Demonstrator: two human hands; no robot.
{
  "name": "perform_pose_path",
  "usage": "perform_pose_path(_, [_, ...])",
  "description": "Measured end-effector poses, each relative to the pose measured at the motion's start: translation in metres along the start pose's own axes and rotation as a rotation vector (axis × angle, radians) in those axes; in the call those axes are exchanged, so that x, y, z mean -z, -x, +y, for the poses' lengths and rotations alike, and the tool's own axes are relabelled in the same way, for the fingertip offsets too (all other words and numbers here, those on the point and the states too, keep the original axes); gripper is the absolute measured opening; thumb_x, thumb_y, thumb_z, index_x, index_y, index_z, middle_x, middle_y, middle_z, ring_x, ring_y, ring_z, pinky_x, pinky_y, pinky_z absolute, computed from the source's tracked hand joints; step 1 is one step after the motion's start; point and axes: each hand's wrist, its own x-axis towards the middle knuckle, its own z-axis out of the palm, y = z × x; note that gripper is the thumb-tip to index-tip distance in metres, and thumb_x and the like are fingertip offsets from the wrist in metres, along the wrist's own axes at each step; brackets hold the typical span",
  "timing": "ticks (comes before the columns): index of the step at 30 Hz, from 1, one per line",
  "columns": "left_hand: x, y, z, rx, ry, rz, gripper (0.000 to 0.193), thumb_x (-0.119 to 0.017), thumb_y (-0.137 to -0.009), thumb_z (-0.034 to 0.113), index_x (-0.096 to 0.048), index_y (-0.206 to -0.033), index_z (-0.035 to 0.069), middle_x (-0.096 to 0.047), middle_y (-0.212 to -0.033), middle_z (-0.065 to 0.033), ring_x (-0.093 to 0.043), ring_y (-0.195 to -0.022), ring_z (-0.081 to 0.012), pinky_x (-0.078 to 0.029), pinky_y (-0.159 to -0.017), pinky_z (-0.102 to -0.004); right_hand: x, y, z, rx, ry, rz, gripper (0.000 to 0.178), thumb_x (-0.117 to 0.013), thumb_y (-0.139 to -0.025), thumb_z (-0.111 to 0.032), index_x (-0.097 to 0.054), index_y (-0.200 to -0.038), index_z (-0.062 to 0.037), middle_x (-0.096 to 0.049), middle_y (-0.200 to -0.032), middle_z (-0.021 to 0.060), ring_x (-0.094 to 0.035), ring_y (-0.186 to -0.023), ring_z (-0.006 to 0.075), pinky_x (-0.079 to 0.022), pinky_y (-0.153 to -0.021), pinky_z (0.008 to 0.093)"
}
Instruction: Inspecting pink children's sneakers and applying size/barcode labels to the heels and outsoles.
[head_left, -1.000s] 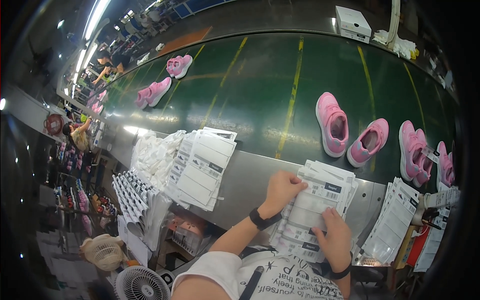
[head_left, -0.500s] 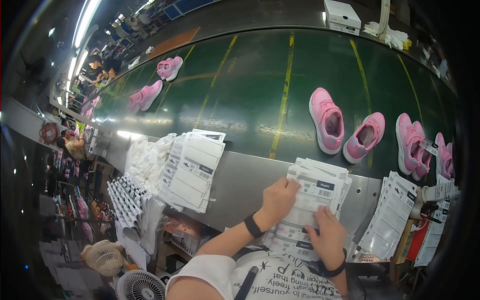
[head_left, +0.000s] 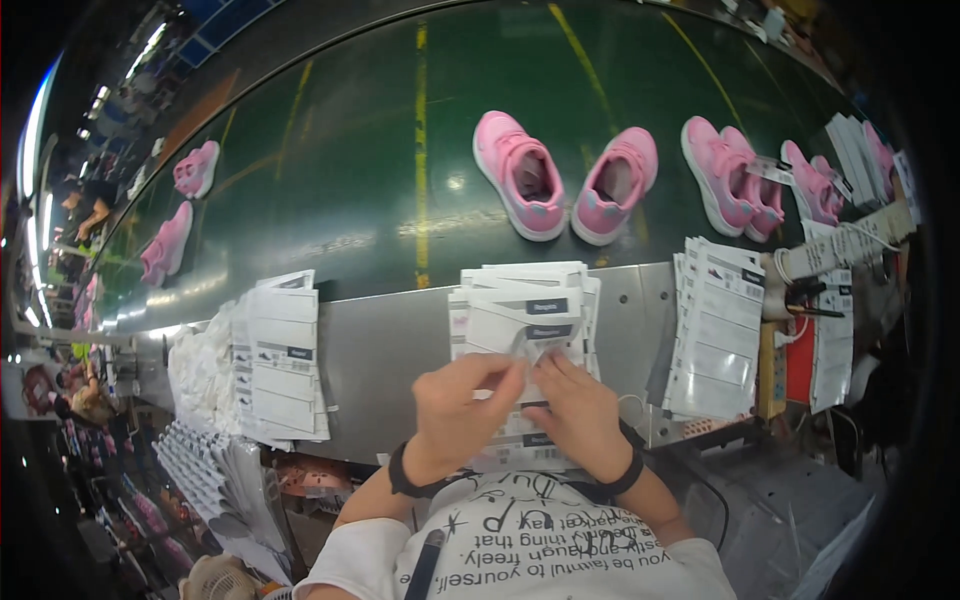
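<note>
A stack of white printed label sheets [head_left: 515, 300] lies on the metal ledge in front of me. My left hand [head_left: 460, 405] pinches the curled edge of the upper sheet, which is bent up between my hands. Across the lower part of the same stack lies my right hand [head_left: 582, 418], fingers stretched out, with fingertips beside the lifted edge and the thumb on the paper. Both wrists wear black bands. Just beyond the stack, a pair of pink shoes [head_left: 522, 180] stands on the green conveyor belt [head_left: 360, 200].
More label sheets [head_left: 283, 350] lie to the left, beside crumpled white paper [head_left: 203, 375] and a fanned bundle of sheets [head_left: 215, 475]. Another sheet stack [head_left: 715, 330] sits at the right. More pink shoes [head_left: 715, 180] stand on the belt, right and far left.
My view has swung right, so the belt and shoes appear farther left. My hands have come together on the stack, and a sheet's edge now curls up at my left fingers.
</note>
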Motion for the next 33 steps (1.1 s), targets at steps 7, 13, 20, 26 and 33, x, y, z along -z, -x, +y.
perform_pose_path(7, [0.022,0.001,0.006,0.148,0.341,0.032,0.008,-0.071,-0.080,-0.003,-0.064,-0.077,-0.003,-0.071,-0.079,-0.0122,-0.066,-0.068,-0.0106,-0.051,-0.062,-0.0229,0.001,0.010,0.008,-0.074,-0.048,-0.036,0.063,-0.080,-0.070,-0.035,-0.058,-0.120,-0.0040,-0.060,-0.122,0.0147,-0.050,-0.124,0.0306,-0.040,-0.103,0.0427])
perform_pose_path(13, [0.055,0.014,0.014,0.101,0.582,0.111,0.009,-0.070,-0.078,-0.007,-0.062,-0.077,-0.003,-0.072,-0.084,-0.0158,-0.066,-0.074,-0.0122,-0.050,-0.066,-0.0244,0.060,0.003,-0.006,-0.110,-1.375,0.182,0.071,-0.091,-0.058,-0.032,-0.060,-0.115,-0.0038,-0.061,-0.119,0.0133,-0.051,-0.122,0.0275,-0.040,-0.100,0.0386])
perform_pose_path(20, [0.063,0.050,-0.003,0.143,0.190,-0.002,0.013,-0.073,-0.079,0.000,-0.069,-0.091,-0.005,-0.072,-0.084,-0.0127,-0.068,-0.068,-0.0119,-0.052,-0.064,-0.0213,0.063,-0.047,0.014,-0.043,-0.747,0.062,0.013,-0.070,-0.079,-0.002,-0.060,-0.087,-0.0007,-0.063,-0.086,0.0040,-0.058,-0.080,0.0114,-0.046,-0.075,0.0247])
perform_pose_path(26, [0.114,0.162,-0.057,0.476,-0.215,-0.437,0.030,-0.066,-0.085,0.027,-0.068,-0.074,-0.001,-0.064,-0.063,-0.0164,-0.066,-0.059,-0.0270,-0.050,-0.058,-0.0355,0.106,-0.152,0.214,-0.202,-0.487,0.680,0.023,-0.065,-0.094,-0.020,-0.054,-0.106,-0.0041,-0.053,-0.092,-0.0014,-0.050,-0.082,0.0073,-0.040,-0.073,0.0209])
perform_pose_path(33, [0.197,0.350,-0.223,1.244,-0.811,0.141,0.022,-0.065,-0.073,0.015,-0.070,-0.086,-0.002,-0.066,-0.091,-0.0277,-0.065,-0.090,-0.0438,-0.052,-0.079,-0.0504,0.096,-0.206,0.320,-0.304,-0.409,0.610,0.047,-0.076,-0.084,-0.032,-0.054,-0.106,0.0029,-0.056,-0.076,0.0054,-0.050,-0.043,0.0097,-0.038,-0.038,0.0226])
